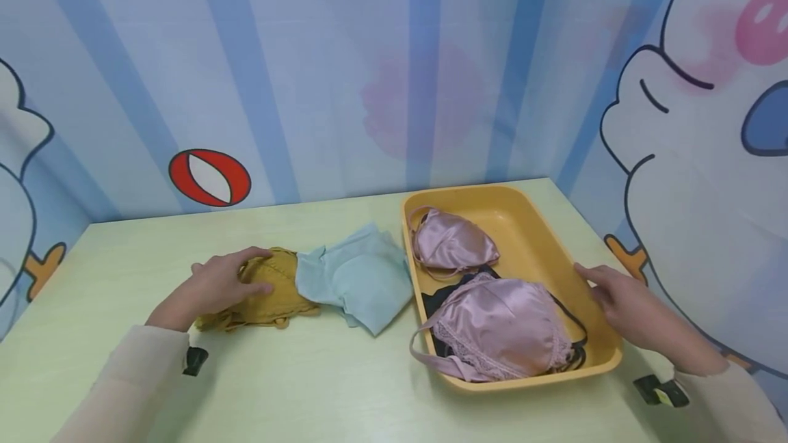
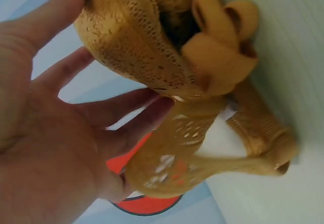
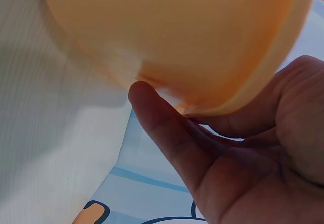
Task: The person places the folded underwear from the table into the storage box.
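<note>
A mustard-yellow lace bra (image 1: 280,286) lies bunched on the table, its band and straps looped in the left wrist view. My left hand (image 1: 218,282) rests at its left end, fingers spread, fingertips touching the lace cup (image 2: 136,42). Right beside it lies a pale mint-green bra (image 1: 372,286), overlapping its edge. My right hand (image 1: 634,310) holds the right side of a yellow-orange tray (image 1: 535,238); in the right wrist view its fingers meet the tray's outer wall (image 3: 177,37). Inside the tray lie a pink satin bra (image 1: 452,241) and a larger lace-trimmed pink one (image 1: 505,327).
Black fabric (image 1: 437,299) and black straps show from under the larger pink bra. One pink strap (image 1: 431,354) hangs over the tray's left rim. A striped blue printed backdrop (image 1: 320,74) stands behind and beside the light green table (image 1: 345,388).
</note>
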`<state>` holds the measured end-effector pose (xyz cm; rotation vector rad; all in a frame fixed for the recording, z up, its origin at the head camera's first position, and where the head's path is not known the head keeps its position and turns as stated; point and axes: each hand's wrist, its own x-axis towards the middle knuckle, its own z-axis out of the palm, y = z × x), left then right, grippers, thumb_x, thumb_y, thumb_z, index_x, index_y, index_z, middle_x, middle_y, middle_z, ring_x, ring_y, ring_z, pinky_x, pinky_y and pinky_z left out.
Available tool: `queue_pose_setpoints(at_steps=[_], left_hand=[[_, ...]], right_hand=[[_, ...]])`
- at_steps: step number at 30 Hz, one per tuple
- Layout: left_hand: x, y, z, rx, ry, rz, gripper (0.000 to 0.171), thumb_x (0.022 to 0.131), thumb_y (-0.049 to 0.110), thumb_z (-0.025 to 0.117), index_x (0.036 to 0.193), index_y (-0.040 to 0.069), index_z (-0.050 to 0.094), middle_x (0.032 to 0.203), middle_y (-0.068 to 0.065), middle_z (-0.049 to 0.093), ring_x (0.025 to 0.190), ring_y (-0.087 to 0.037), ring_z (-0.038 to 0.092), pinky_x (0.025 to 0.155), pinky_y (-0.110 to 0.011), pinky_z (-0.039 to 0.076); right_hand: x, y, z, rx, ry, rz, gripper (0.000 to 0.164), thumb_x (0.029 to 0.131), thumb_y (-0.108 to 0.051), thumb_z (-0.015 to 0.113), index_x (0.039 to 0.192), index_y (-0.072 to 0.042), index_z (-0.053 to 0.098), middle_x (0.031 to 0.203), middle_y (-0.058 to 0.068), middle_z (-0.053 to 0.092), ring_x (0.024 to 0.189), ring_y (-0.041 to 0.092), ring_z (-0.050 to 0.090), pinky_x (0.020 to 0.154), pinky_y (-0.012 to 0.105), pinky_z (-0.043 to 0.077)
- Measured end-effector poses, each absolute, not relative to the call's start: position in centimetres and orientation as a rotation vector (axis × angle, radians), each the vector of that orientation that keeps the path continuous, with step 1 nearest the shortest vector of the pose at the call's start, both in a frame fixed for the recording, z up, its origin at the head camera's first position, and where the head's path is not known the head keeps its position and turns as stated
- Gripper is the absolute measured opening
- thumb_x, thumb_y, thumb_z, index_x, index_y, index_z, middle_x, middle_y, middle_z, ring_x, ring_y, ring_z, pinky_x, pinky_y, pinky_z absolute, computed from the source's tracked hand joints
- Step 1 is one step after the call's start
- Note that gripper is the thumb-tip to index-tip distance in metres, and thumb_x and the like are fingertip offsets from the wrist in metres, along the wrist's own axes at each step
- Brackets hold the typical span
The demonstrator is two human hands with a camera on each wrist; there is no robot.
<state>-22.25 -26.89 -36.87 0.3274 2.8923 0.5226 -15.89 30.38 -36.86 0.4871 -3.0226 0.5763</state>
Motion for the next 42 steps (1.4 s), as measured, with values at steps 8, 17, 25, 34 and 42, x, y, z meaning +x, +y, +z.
queue_pose_setpoints(at_steps=[8, 17, 25, 34, 42], left_hand=[[-22.7, -26.7, -38.0, 0.314, 2.851, 0.558, 0.059, 0.085, 0.035, 0.07, 0.134, 0.017, 0.041, 0.087, -0.007, 0.057, 0.085, -0.027, 0.052, 0.074, -0.053, 0.03], [-22.8, -26.1, -38.7, 0.306, 2.917, 0.562, 0.051, 0.087, 0.017, 0.068, 0.128, 0.013, 0.037, 0.096, -0.015, 0.061, 0.082, -0.03, 0.054, 0.074, -0.055, 0.034], [-22.4, -26.3, -38.5, 0.281, 2.982, 0.616, 0.049, 0.089, 0.012, 0.065, 0.13, 0.014, 0.038, 0.115, -0.025, 0.059, 0.093, -0.037, 0.055, 0.083, -0.065, 0.029], [-22.0, -27.7, -37.6, 0.292, 3.112, 0.669, 0.05, 0.088, 0.008, 0.066, 0.131, 0.012, 0.041, 0.12, -0.027, 0.056, 0.102, -0.044, 0.052, 0.085, -0.066, 0.024], [-21.8, -28.3, -37.4, 0.319, 3.181, 0.694, 0.05, 0.087, 0.005, 0.066, 0.13, 0.012, 0.042, 0.116, -0.028, 0.058, 0.101, -0.046, 0.054, 0.082, -0.064, 0.024]], right_hand=[[-15.9, 30.4, -37.0, 0.494, -3.032, 0.584, 0.042, 0.089, 0.011, 0.049, 0.13, 0.016, 0.044, 0.115, 0.032, 0.055, 0.096, 0.037, 0.058, 0.065, 0.038, 0.046], [-15.8, 30.3, -36.8, 0.473, -3.044, 0.58, 0.041, 0.09, 0.01, 0.047, 0.131, 0.016, 0.043, 0.116, 0.032, 0.055, 0.101, 0.042, 0.056, 0.07, 0.043, 0.049], [-15.8, 30.3, -36.9, 0.474, -3.045, 0.579, 0.041, 0.09, 0.01, 0.047, 0.13, 0.016, 0.043, 0.115, 0.032, 0.055, 0.101, 0.042, 0.056, 0.072, 0.046, 0.049], [-15.8, 30.3, -36.7, 0.48, -3.042, 0.567, 0.041, 0.09, 0.01, 0.047, 0.131, 0.016, 0.043, 0.115, 0.032, 0.055, 0.099, 0.039, 0.057, 0.069, 0.042, 0.048], [-15.8, 30.3, -37.0, 0.497, -3.029, 0.556, 0.041, 0.089, 0.011, 0.047, 0.13, 0.017, 0.044, 0.116, 0.033, 0.055, 0.102, 0.044, 0.055, 0.075, 0.049, 0.049]])
